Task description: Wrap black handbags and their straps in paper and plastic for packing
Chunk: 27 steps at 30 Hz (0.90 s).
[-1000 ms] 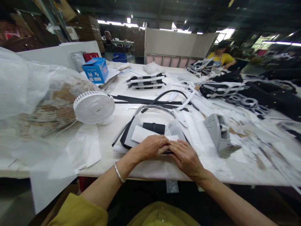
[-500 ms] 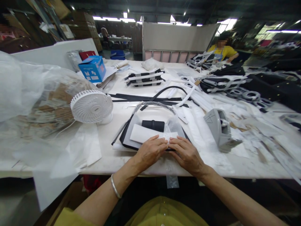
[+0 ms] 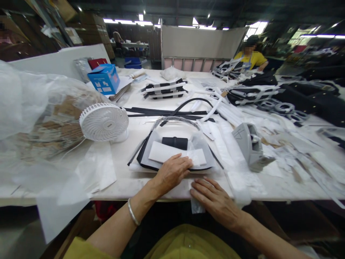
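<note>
In front of me lies a black bag piece (image 3: 141,155) with a white foam liner and a clear-wrapped handle loop (image 3: 176,119). On it rest a white foam strip (image 3: 159,153) and a black grip-like roll (image 3: 175,142). My left hand (image 3: 174,171) lies flat, fingers stretched, over the right part of the foam strip, where clear film (image 3: 198,155) also lies. Nearer the table edge, my right hand (image 3: 215,201) is spread with its fingertips on a clear plastic strip (image 3: 197,207) that hangs over the edge.
A white fan (image 3: 104,123) and a large clear bag of brown pieces (image 3: 56,122) stand left. A grey tape dispenser (image 3: 249,145) sits right. Black strips (image 3: 169,113), a blue box (image 3: 104,80) and wrapped bundles (image 3: 164,89) lie behind. A person (image 3: 253,57) works at the far right.
My right hand has left the foam strip and come back toward me to the table edge, onto the clear strip. My left hand stays in place on the foam.
</note>
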Each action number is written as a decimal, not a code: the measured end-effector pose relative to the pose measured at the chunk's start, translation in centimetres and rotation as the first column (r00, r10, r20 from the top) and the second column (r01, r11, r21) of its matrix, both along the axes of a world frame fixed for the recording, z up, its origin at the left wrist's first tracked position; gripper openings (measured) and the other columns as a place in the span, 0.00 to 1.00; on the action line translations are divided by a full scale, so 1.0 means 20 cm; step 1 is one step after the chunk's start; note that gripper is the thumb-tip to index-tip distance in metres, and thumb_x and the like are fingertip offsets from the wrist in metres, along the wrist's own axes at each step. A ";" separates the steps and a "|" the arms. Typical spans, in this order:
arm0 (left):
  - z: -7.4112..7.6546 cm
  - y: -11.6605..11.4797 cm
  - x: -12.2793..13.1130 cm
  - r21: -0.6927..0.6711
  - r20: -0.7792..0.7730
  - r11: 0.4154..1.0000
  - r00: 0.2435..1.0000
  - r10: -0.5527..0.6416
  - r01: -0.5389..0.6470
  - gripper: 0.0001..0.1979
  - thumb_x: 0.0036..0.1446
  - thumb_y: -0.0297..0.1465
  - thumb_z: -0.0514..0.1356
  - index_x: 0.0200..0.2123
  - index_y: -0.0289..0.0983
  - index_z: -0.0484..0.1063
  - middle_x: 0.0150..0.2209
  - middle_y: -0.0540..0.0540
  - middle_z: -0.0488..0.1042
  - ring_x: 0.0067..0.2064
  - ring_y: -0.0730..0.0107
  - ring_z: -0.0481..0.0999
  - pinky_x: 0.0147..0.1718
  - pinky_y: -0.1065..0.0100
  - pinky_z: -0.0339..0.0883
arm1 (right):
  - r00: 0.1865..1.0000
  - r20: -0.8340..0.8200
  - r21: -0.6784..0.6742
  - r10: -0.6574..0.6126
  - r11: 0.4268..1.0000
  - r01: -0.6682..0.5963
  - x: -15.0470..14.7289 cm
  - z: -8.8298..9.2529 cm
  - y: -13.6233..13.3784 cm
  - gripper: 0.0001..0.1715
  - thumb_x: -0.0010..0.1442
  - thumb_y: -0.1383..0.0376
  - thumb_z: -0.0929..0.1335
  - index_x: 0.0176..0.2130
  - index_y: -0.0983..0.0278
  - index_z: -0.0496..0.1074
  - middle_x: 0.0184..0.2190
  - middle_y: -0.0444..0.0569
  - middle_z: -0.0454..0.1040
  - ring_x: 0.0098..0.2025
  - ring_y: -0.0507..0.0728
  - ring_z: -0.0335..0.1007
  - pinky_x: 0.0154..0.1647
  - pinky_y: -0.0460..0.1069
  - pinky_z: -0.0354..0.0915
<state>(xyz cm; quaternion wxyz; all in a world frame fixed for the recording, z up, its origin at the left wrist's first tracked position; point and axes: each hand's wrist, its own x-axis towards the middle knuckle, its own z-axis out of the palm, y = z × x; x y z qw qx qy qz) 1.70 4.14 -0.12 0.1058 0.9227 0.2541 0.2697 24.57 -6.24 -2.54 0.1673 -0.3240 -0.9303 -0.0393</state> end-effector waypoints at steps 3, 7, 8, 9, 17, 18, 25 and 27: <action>0.01 0.00 0.00 -0.024 -0.032 1.000 0.999 -0.006 0.005 0.18 0.65 0.27 0.56 0.57 0.41 0.65 0.51 0.47 0.76 0.55 0.70 0.73 0.62 0.60 0.58 | 0.988 -0.145 0.008 0.049 0.999 -0.048 -0.03 0.00 0.05 0.19 0.67 0.73 0.60 0.52 0.64 0.72 0.51 0.52 0.77 0.60 0.58 0.67 0.65 0.60 0.59; 0.02 -0.01 0.00 -0.003 -0.089 1.000 0.996 0.004 -0.004 0.20 0.64 0.24 0.54 0.58 0.45 0.66 0.53 0.48 0.74 0.55 0.69 0.72 0.62 0.59 0.58 | 0.948 -0.308 -0.016 0.083 0.996 -0.093 -0.03 0.03 0.09 0.20 0.64 0.77 0.59 0.49 0.66 0.73 0.47 0.53 0.79 0.54 0.55 0.72 0.61 0.55 0.65; 0.02 -0.01 0.00 0.007 -0.095 1.000 0.995 0.011 -0.010 0.22 0.64 0.23 0.54 0.58 0.45 0.66 0.53 0.47 0.73 0.56 0.68 0.71 0.62 0.58 0.58 | 0.939 -0.336 -0.035 0.076 0.995 -0.093 -0.03 0.04 0.09 0.21 0.63 0.77 0.58 0.49 0.65 0.72 0.46 0.53 0.79 0.53 0.54 0.73 0.60 0.53 0.67; 0.02 -0.01 0.00 0.014 -0.097 1.000 0.995 0.016 -0.015 0.23 0.63 0.22 0.55 0.59 0.45 0.66 0.54 0.47 0.73 0.56 0.68 0.71 0.62 0.58 0.58 | 0.931 -0.359 -0.054 0.069 0.994 -0.094 -0.02 0.05 0.09 0.22 0.62 0.77 0.58 0.49 0.65 0.72 0.45 0.53 0.80 0.52 0.54 0.74 0.58 0.53 0.68; 0.01 -0.02 0.02 0.036 -0.076 0.998 0.996 0.051 -0.048 0.21 0.64 0.23 0.54 0.58 0.45 0.67 0.52 0.47 0.74 0.56 0.68 0.71 0.62 0.57 0.59 | 0.927 -0.374 -0.090 0.024 0.994 -0.062 -0.02 0.12 0.02 0.21 0.61 0.77 0.60 0.49 0.64 0.71 0.42 0.51 0.81 0.47 0.56 0.77 0.56 0.53 0.70; 0.02 -0.02 0.02 0.033 -0.080 0.998 0.995 0.051 -0.049 0.21 0.63 0.22 0.54 0.57 0.45 0.67 0.52 0.47 0.74 0.56 0.68 0.71 0.62 0.57 0.59 | 0.930 -0.366 -0.087 0.027 0.994 -0.063 -0.03 0.15 0.03 0.21 0.61 0.78 0.59 0.49 0.64 0.71 0.41 0.51 0.81 0.46 0.55 0.77 0.56 0.52 0.70; 0.03 -0.03 0.03 0.007 -0.079 0.998 0.995 0.055 -0.054 0.17 0.64 0.24 0.54 0.54 0.44 0.69 0.50 0.48 0.74 0.53 0.66 0.73 0.60 0.58 0.61 | 0.966 -0.251 -0.054 0.056 0.996 -0.071 -0.12 0.40 0.24 0.14 0.65 0.75 0.62 0.40 0.62 0.74 0.37 0.48 0.80 0.42 0.54 0.76 0.54 0.53 0.68; 0.03 -0.03 0.03 -0.024 -0.065 0.998 0.996 0.063 -0.065 0.14 0.64 0.25 0.54 0.51 0.41 0.70 0.47 0.47 0.76 0.51 0.66 0.74 0.59 0.58 0.63 | 0.972 -0.232 -0.025 0.041 0.998 -0.048 -0.13 0.43 0.32 0.13 0.65 0.74 0.62 0.38 0.63 0.74 0.35 0.48 0.80 0.41 0.55 0.76 0.49 0.52 0.70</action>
